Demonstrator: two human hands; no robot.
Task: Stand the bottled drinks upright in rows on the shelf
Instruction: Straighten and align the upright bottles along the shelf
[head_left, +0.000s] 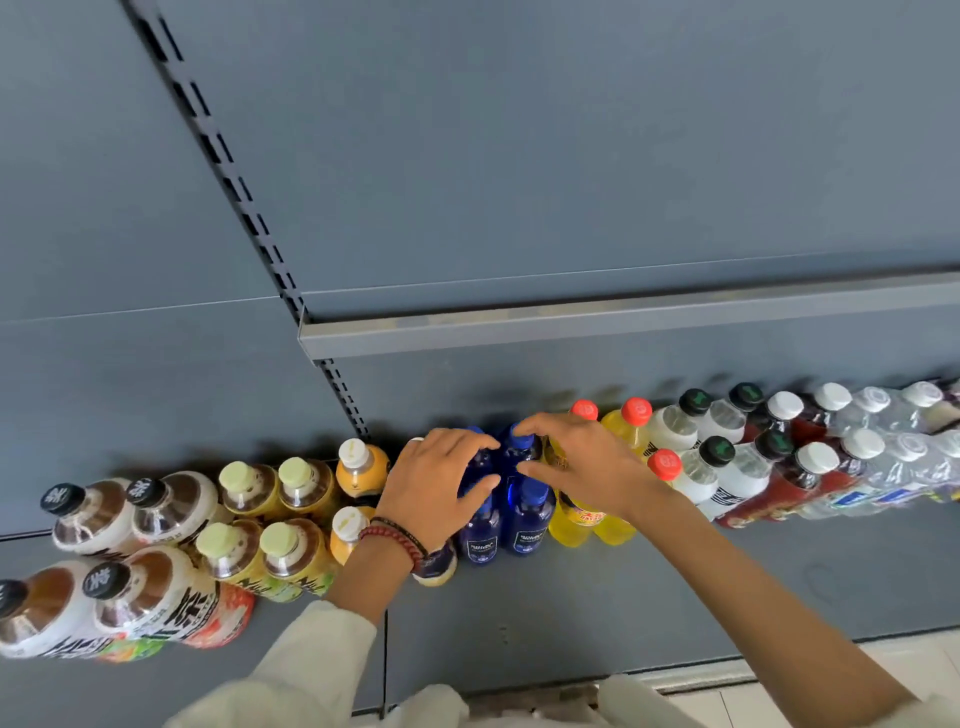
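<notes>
Head view has your left hand (436, 483) and right hand (576, 462) each curled round one of the blue bottles (522, 451) mid-shelf (675, 587), which are probably full, weighty, stiff and slick, so grip their shoulders below the caps.

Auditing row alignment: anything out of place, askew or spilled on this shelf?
One bottle, half hidden under the left hand, sits alone in front of the two-deep rows, beside the blue bottles. The rest look upright and aligned; no spills.

shelf (675, 587): bottles (527, 519) in 2 rows, front + back
left hand (431, 483): on mid bottles
right hand (582, 467): just R of it
</notes>
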